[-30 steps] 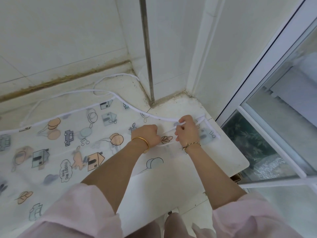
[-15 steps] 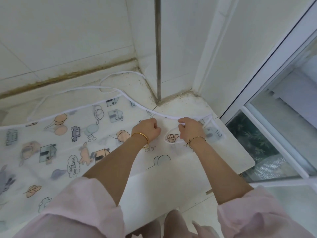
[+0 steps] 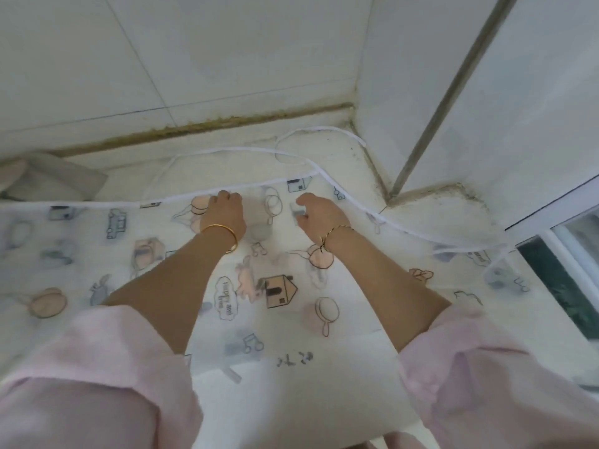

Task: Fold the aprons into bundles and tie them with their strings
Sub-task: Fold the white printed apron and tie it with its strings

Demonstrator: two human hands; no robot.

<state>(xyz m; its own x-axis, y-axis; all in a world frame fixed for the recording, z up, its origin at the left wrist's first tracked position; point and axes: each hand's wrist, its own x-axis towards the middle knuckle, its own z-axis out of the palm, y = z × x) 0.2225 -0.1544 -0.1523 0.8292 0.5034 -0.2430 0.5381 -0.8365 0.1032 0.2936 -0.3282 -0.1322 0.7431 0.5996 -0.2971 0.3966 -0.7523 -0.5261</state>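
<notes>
A see-through white apron [image 3: 275, 286] with cartoon prints lies spread flat on the white counter [image 3: 291, 400]. Its white-trimmed top hem runs from left to right, and its white strings [image 3: 291, 147] loop behind it toward the wall corner. My left hand [image 3: 225, 212] is curled into a fist on the hem near the middle of the apron. My right hand [image 3: 319, 213] lies a short way to its right with fingers curled onto the fabric just below the hem. The apron's right corner [image 3: 499, 270] rests free near the window. The frame is blurred.
Tiled walls close the back, and a corner pillar [image 3: 453, 92] juts out at the back right. A grey object [image 3: 55, 179] sits at the back left. A window frame [image 3: 551, 234] borders the counter's right end.
Both hands have left the apron's right corner and moved left along the top hem to its middle. The view has swung left and down.
</notes>
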